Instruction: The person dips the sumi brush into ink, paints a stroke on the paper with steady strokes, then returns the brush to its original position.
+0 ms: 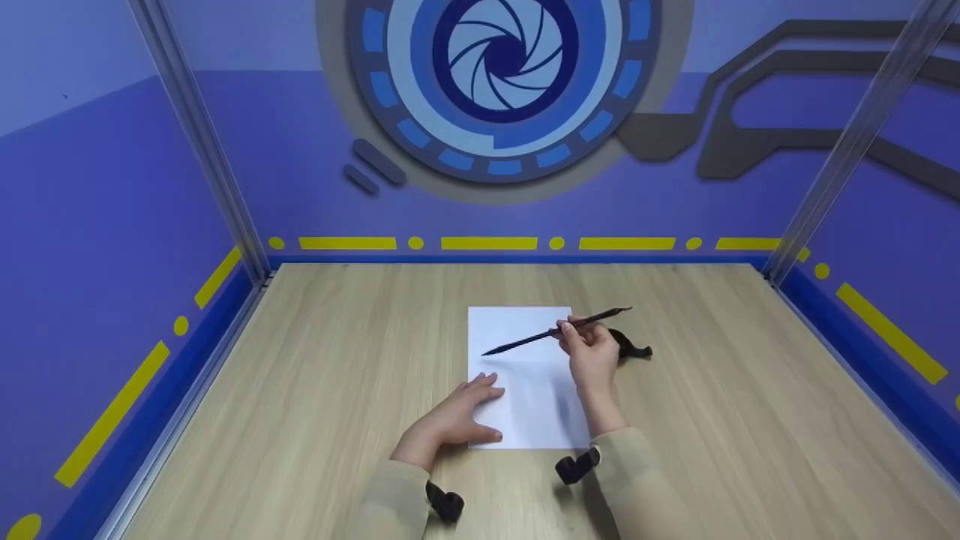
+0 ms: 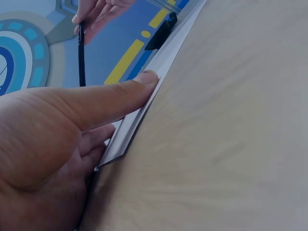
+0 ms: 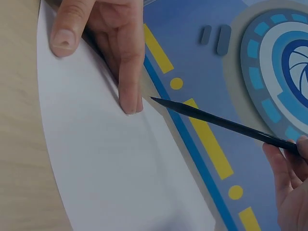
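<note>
A white sheet of paper (image 1: 525, 405) lies on the wooden table. My left hand (image 1: 457, 416) rests on its left edge with fingers spread, and in the left wrist view the thumb (image 2: 120, 98) presses near the paper's edge. My right hand (image 1: 592, 356) pinches a slim black calligraphy brush (image 1: 521, 343) partway along its shaft. The brush is tilted, its dark pointed tip toward the left over the upper part of the sheet. In the right wrist view the brush tip (image 3: 161, 102) appears above the paper, apart from it.
Just beyond my right hand sits a small black curved object (image 1: 634, 347), partly hidden by that hand. Black wrist mounts (image 1: 577, 466) are on both sleeves. Blue-purple walls (image 1: 300, 165) with yellow markings enclose the table (image 1: 337, 360) at the back and sides.
</note>
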{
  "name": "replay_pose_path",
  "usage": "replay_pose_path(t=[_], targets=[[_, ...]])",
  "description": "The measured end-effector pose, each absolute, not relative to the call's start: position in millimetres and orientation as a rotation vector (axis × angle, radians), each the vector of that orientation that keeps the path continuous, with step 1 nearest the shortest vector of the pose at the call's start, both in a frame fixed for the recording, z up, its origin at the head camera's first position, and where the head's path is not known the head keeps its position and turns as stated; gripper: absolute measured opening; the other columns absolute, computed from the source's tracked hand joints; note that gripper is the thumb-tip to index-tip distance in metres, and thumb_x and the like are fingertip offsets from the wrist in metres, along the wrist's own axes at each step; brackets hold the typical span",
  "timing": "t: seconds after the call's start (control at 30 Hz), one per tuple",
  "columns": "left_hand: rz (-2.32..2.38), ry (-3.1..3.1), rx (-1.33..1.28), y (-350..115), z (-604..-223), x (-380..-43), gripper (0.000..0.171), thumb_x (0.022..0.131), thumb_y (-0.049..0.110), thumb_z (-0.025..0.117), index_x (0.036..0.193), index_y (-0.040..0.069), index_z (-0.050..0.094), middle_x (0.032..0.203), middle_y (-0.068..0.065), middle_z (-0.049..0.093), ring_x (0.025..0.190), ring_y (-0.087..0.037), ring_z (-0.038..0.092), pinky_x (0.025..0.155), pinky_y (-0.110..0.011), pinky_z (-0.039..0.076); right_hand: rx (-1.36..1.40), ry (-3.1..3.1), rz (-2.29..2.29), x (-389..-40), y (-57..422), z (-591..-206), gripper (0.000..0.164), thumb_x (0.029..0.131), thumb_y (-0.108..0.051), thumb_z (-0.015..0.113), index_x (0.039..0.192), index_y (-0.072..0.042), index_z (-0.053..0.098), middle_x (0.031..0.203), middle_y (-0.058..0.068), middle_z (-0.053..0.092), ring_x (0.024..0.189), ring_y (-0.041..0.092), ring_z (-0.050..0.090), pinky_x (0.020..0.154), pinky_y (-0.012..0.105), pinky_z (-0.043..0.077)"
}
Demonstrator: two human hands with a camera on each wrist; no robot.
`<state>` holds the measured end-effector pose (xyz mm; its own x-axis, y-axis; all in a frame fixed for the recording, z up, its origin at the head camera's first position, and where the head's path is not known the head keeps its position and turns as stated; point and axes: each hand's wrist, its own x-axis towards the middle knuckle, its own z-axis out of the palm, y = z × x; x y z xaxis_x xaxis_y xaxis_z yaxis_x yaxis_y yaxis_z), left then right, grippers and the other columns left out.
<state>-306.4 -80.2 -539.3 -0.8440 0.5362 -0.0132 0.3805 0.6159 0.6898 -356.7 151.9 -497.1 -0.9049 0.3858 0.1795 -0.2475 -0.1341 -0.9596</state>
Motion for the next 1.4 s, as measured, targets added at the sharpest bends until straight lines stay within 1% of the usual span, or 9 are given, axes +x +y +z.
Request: replay_pose_path(t=[0.13, 0.37, 0.53, 0.63, 0.77, 0.87, 0.97, 1.23, 1.4], targets=[[1.047, 2.620, 0.760, -80, -540, -307, 0.072, 0.085, 0.022, 0.083, 0.147, 0.001, 0.053, 0.167, -0.016, 0.035, 0.158, -0.037, 0.025, 0.132, -0.057, 0.016, -0.168, -1.750, 2.077, -359, 149, -500, 0.023, 0.096, 0.001, 0.067, 0.114, 0.015, 0.062, 0.096, 0.012, 0.080, 0.076, 0.004, 0.075, 0.072, 0.018, 0.064], [1.058, 2.613, 0.783, -81, -541, -308, 0.072, 0.085, 0.022, 0.082, 0.147, 0.001, 0.053, 0.167, -0.017, 0.034, 0.158, -0.038, 0.024, 0.132, -0.057, 0.015, -0.157, -1.776, 2.050, -360, 144, -502, 0.018, 0.095, 0.001, 0.068, 0.110, 0.012, 0.065, 0.097, 0.016, 0.080, 0.074, 0.003, 0.075, 0.071, 0.019, 0.064], [1.053, 2.616, 0.790, -81, -541, -309, 0.072, 0.085, 0.021, 0.082, 0.148, 0.001, 0.052, 0.167, -0.017, 0.033, 0.159, -0.037, 0.024, 0.132, -0.057, 0.015, -0.148, -1.801, 2.015, -361, 142, -502, 0.021, 0.094, 0.001, 0.070, 0.110, 0.013, 0.066, 0.099, 0.022, 0.079, 0.073, 0.003, 0.075, 0.071, 0.019, 0.064], [1.053, 2.620, 0.794, -81, -541, -309, 0.072, 0.085, 0.021, 0.082, 0.148, 0.001, 0.053, 0.167, -0.017, 0.034, 0.158, -0.037, 0.024, 0.132, -0.056, 0.015, -0.126, -1.814, 1.998, -359, 140, -500, 0.024, 0.094, 0.001, 0.070, 0.112, 0.016, 0.065, 0.101, 0.027, 0.077, 0.075, 0.007, 0.076, 0.071, 0.020, 0.064], [1.055, 2.623, 0.795, -81, -541, -308, 0.072, 0.085, 0.021, 0.082, 0.147, 0.001, 0.053, 0.167, -0.017, 0.035, 0.158, -0.038, 0.025, 0.132, -0.057, 0.017, -0.062, -1.853, 1.926, -357, 137, -498, 0.024, 0.093, 0.002, 0.071, 0.110, 0.017, 0.066, 0.102, 0.031, 0.075, 0.079, 0.018, 0.078, 0.070, 0.018, 0.063], [1.067, 2.624, 0.805, -81, -541, -307, 0.071, 0.084, 0.020, 0.083, 0.146, -0.001, 0.054, 0.166, -0.018, 0.036, 0.158, -0.040, 0.026, 0.131, -0.058, 0.018, -0.008, -1.900, 1.830, -356, 135, -497, 0.020, 0.092, 0.000, 0.073, 0.107, 0.014, 0.069, 0.100, 0.030, 0.076, 0.079, 0.022, 0.079, 0.067, 0.014, 0.060], [1.075, 2.627, 0.820, -82, -541, -307, 0.071, 0.084, 0.020, 0.083, 0.144, -0.003, 0.055, 0.165, -0.020, 0.036, 0.157, -0.041, 0.026, 0.131, -0.059, 0.018, 0.038, -1.942, 1.723, -354, 132, -495, 0.017, 0.092, -0.001, 0.074, 0.104, 0.010, 0.071, 0.097, 0.027, 0.077, 0.077, 0.022, 0.078, 0.066, 0.011, 0.057], [1.082, 2.622, 0.820, -82, -541, -307, 0.071, 0.084, 0.020, 0.083, 0.144, -0.004, 0.055, 0.165, -0.021, 0.036, 0.157, -0.041, 0.026, 0.130, -0.061, 0.019, 0.116, -2.002, 1.551, -349, 129, -487, 0.013, 0.092, -0.003, 0.074, 0.101, 0.006, 0.072, 0.093, 0.022, 0.078, 0.079, 0.035, 0.078, 0.065, 0.010, 0.052], [1.080, 2.620, 0.826, -82, -541, -307, 0.071, 0.084, 0.019, 0.083, 0.144, -0.004, 0.054, 0.165, -0.021, 0.036, 0.157, -0.041, 0.026, 0.130, -0.061, 0.018, 0.156, -2.022, 1.480, -348, 129, -486, 0.010, 0.093, -0.003, 0.073, 0.099, 0.004, 0.072, 0.092, 0.020, 0.078, 0.079, 0.035, 0.079, 0.065, 0.011, 0.053]])
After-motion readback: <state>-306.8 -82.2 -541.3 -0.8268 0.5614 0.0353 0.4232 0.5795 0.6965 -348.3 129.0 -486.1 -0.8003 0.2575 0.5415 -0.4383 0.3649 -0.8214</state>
